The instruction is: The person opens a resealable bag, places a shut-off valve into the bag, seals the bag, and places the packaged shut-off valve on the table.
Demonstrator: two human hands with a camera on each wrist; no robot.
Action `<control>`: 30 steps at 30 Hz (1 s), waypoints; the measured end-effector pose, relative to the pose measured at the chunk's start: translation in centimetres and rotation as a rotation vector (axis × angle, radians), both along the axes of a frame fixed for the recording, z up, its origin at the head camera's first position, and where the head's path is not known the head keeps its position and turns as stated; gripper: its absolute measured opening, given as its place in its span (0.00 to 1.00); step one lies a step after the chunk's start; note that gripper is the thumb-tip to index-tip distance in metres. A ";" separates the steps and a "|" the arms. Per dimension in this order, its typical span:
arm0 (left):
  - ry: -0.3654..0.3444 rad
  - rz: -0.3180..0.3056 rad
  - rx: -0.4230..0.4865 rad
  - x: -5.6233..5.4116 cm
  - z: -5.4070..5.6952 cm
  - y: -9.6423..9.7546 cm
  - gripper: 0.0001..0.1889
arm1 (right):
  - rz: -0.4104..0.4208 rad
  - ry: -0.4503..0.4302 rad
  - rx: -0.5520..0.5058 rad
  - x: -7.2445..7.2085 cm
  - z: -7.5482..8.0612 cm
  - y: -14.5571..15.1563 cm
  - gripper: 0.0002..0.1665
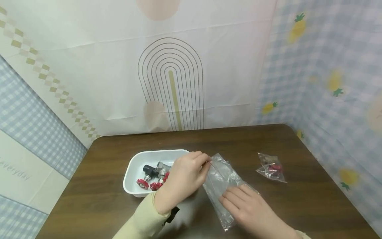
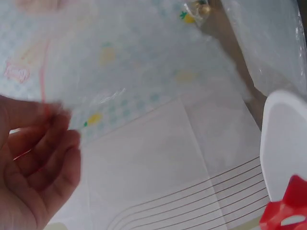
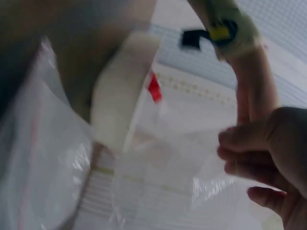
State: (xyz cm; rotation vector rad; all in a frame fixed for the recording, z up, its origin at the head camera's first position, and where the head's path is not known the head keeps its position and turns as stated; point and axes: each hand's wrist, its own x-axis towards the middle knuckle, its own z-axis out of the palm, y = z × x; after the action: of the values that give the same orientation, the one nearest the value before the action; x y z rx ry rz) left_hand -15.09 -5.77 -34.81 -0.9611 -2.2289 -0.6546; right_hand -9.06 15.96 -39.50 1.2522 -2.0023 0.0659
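Observation:
My left hand [image 1: 189, 172] pinches the edge of a clear plastic zip bag [image 2: 129, 62] by a thin red strip near its mouth. Thumb and fingertips meet at that strip in the left wrist view. Lower down, my right hand [image 1: 247, 205] holds the side of the same bag, its fingers bent; in the right wrist view this hand [image 3: 283, 158] overlaps the left one. The bag looks see-through, with nothing visible inside. More clear bags [image 3: 43, 143] lie on the table just beneath.
A white plastic tub [image 1: 131, 172] left of my hands holds several metal valves [image 1: 161, 167] with red handwheels. One is black-bodied [image 1: 149, 170]. A small bag with a red-handled valve [image 1: 273, 167] lies to the right on the brown wooden table [image 1: 232, 139]. Patterned cloth [image 1: 232, 66] hangs behind.

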 end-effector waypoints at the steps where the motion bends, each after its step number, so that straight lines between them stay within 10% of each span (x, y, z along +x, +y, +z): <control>1: 0.005 0.012 0.012 0.0 0.0 -0.2 0.05 | -0.007 -0.004 -0.006 0.0 0.0 -0.1 0.28; 18: 0.042 -0.012 -0.028 0.8 -0.7 -0.3 0.03 | 0.044 -0.006 -0.227 -1.2 0.3 0.8 0.23; 30: -0.055 0.035 -0.017 0.3 -1.1 -1.3 0.03 | 0.101 0.008 -0.217 -2.1 0.9 0.9 0.21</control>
State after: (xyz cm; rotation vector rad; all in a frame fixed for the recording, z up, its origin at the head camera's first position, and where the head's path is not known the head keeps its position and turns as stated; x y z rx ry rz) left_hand -14.80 -7.11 -35.90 -0.9202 -2.2974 -0.6551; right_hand -11.12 16.91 -38.58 1.2094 -1.8686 0.3183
